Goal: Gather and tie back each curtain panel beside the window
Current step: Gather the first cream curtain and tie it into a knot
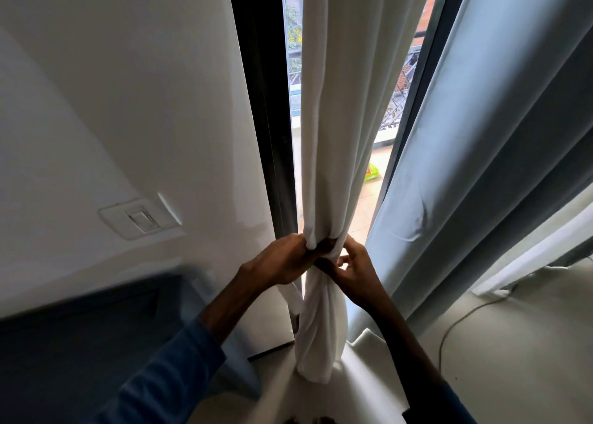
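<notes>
Curtain bunched, knot unfinished

Left hand (282,258) clenches the white curtain panel (333,118) where it hangs gathered beside the window frame (260,102). Right hand (351,271) pinches the same cinch, fingers half-curled. Loosening either grip would probably let the soft, creased folds spill. Blue-grey curtain (487,141) hangs untied.

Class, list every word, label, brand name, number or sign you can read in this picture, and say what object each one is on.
None: no readable text appears anywhere in the view.
wall switch: plain plate, no marking visible.
green basket outside the window: too small and blurred to show any label.
white curtain, grey curtain and both sleeves: plain, no print.
</notes>
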